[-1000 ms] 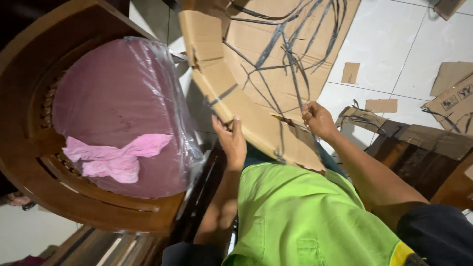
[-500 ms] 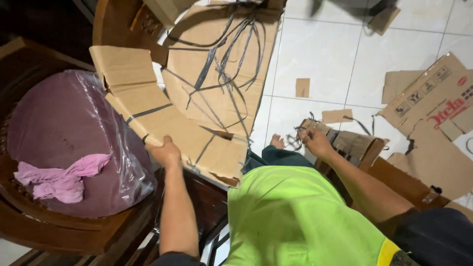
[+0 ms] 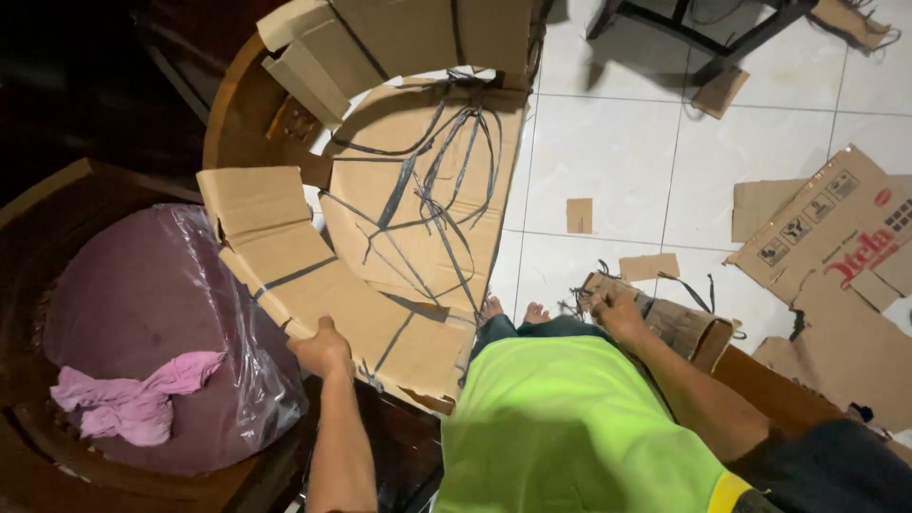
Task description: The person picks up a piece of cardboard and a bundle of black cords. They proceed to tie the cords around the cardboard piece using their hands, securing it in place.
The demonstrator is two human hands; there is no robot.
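Note:
My left hand [image 3: 323,348] grips the lower edge of a large curved cardboard wrapping [image 3: 380,237] made of taped panels with loose black straps hanging across it. The cardboard leans over a round wooden chair frame [image 3: 237,114]. My right hand [image 3: 617,312] rests on a smaller piece of strapped cardboard [image 3: 674,323] lying to my right on a wooden edge. My bare feet [image 3: 513,310] show on the white tiled floor below the cardboard.
At left stands a round wooden chair [image 3: 57,209] with a purple cushion [image 3: 142,313] in clear plastic and a pink cloth [image 3: 142,399] on it. Flattened cardboard boxes [image 3: 836,256] and scraps [image 3: 578,215] litter the tiles at right. Dark furniture legs [image 3: 703,28] stand at top.
The view has swung right and down. My left hand slid lower along the cardboard edge, and my right hand moved off the big cardboard onto the small strapped piece at right.

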